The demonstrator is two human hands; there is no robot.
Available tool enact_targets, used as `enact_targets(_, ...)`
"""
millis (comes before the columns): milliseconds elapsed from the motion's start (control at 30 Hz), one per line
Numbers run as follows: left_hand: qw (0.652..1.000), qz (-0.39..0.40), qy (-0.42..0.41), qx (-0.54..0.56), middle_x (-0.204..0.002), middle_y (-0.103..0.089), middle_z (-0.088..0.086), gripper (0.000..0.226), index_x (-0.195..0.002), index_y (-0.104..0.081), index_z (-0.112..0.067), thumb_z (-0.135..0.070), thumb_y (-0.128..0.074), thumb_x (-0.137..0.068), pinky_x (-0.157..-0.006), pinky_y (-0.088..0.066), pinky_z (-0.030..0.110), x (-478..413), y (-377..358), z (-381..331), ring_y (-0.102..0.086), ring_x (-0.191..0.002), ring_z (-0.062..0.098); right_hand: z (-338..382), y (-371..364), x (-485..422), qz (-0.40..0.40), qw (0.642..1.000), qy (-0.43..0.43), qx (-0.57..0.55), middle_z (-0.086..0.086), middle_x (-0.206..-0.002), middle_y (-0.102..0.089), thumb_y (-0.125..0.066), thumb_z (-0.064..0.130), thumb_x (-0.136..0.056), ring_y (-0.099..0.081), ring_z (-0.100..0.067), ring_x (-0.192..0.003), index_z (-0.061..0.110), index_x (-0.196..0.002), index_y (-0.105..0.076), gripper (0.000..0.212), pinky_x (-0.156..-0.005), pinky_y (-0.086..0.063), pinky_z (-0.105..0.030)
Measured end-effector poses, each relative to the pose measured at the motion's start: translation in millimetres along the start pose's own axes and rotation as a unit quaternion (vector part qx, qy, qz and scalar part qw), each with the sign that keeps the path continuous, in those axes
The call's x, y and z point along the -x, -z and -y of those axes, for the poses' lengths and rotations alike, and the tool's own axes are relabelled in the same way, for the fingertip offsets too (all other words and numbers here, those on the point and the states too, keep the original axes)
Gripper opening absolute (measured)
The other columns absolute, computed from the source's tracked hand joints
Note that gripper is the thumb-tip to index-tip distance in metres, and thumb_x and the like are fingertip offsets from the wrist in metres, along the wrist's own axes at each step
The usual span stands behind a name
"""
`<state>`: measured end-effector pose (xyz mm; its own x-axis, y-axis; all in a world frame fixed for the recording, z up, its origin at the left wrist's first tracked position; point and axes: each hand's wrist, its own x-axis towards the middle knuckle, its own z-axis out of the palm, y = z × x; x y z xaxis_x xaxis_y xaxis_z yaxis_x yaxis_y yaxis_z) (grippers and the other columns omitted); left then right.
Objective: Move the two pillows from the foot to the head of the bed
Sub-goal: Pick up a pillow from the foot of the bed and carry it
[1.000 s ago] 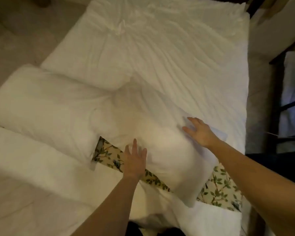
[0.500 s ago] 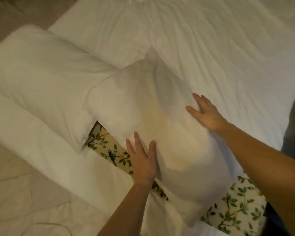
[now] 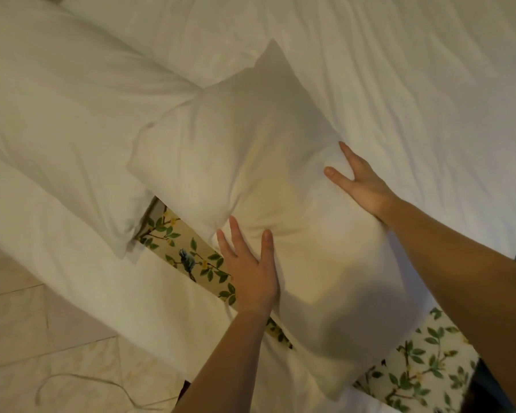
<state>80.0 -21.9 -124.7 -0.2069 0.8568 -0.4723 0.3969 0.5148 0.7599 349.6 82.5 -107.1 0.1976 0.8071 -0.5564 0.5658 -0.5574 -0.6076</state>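
Left hand (image 3: pixel 251 272), right hand (image 3: pixel 361 180) flat, fingers straight, on plump white fabric pillow (image 3: pixel 251 162) mid-frame; grip both edges firmly before lifting.

A person is going bare-armed.
The left hand (image 3: pixel 251 272) and right hand (image 3: pixel 361 180) are showing short, plain fingernails; the left forearm (image 3: pixel 230 362) and right forearm (image 3: pixel 459 272) are running bare to the frame's edge.

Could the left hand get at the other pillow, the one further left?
Probably yes. The left hand lies flat against the nearer pillow, gripping nothing, and the other pillow lies uncovered right beside it, with nothing blocking the way.
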Motion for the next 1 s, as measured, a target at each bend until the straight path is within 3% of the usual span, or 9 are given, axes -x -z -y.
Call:
enact_targets(167, 0.999, -0.006, 0.002, 0.031, -0.17, 0.007, -0.026, 0.077, -0.16, -0.012, -0.06, -0.073, -0.053, -0.096, -0.127, -0.022, 0.046, 0, -1, -5, -0.007, -0.159, 0.01, 5, -13, 14, -0.023, 1.0, 0.008, -0.005, 0.015, -0.174, -0.019, -0.045, 0.092, -0.084, -0.034, -0.02, -0.155, 0.062, -0.16, -0.008, 0.089, -0.126, -0.027, -0.044)
enact_targets(333, 0.998, -0.027, -0.005, 0.057, -0.172, 0.0, -0.019, 0.073, -0.161, -0.019, -0.052, -0.068, -0.053, -0.098, -0.123, -0.019, 0.04, 14, 3, -25, -0.007, -0.158, 0.009, 17, -15, 39, -0.036, 0.999, 0.025, 0.012, 0.016, -0.175, -0.014, -0.033, 0.099, -0.078, -0.025, -0.011, -0.158, 0.061, -0.161, -0.005, 0.095, -0.127, -0.026, -0.046)
enact_targets(433, 0.998, -0.022, -0.007, 0.059, -0.172, 0.001, -0.019, 0.072, -0.162, -0.019, -0.051, -0.069, -0.051, -0.099, -0.122, -0.019, 0.038, 26, 9, -39, -0.007, -0.159, 0.009, 29, -14, 63, -0.041, 0.999, 0.018, 0.004, 0.017, -0.175, -0.011, -0.037, 0.095, -0.083, -0.027, -0.01, -0.157, 0.062, -0.16, -0.009, 0.088, -0.122, -0.029, -0.039)
enact_targets(633, 0.999, -0.01, -0.025, 0.04, -0.175, 0.002, -0.01, 0.07, -0.165, -0.021, -0.045, -0.059, -0.051, -0.102, -0.115, -0.021, 0.03, 55, 42, -71, -0.008, -0.159, 0.012, 54, -25, 121, -0.062, 0.998, 0.016, 0.024, 0.013, -0.176, -0.006, -0.048, 0.093, -0.08, -0.036, -0.025, -0.154, 0.057, -0.162, -0.006, 0.099, -0.12, -0.037, -0.049)
enact_targets(833, 0.993, 0.026, -0.113, -0.024, -0.174, 0.006, -0.016, 0.07, -0.161, -0.022, -0.053, -0.067, -0.052, -0.099, -0.124, -0.022, 0.037, 90, 100, -92, -0.007, -0.162, 0.017, 77, -39, 197, -0.095, 0.994, 0.014, 0.051, 0.015, -0.176, 0.0, -0.048, 0.09, -0.084, -0.036, -0.04, -0.151, 0.055, -0.162, 0.004, 0.099, -0.118, -0.033, -0.061)
enact_targets(1000, 0.974, 0.044, -0.205, -0.089, -0.173, -0.001, -0.018, 0.068, -0.158, -0.037, -0.048, -0.068, -0.059, -0.097, -0.123, -0.035, 0.039, 124, 143, -114, -0.024, -0.158, 0.019, 92, -41, 269, -0.12, 0.992, 0.012, 0.029, 0.01, -0.177, 0.0, -0.047, 0.085, -0.09, -0.033, -0.037, -0.153, 0.049, -0.165, 0.003, 0.097, -0.12, -0.032, -0.056)
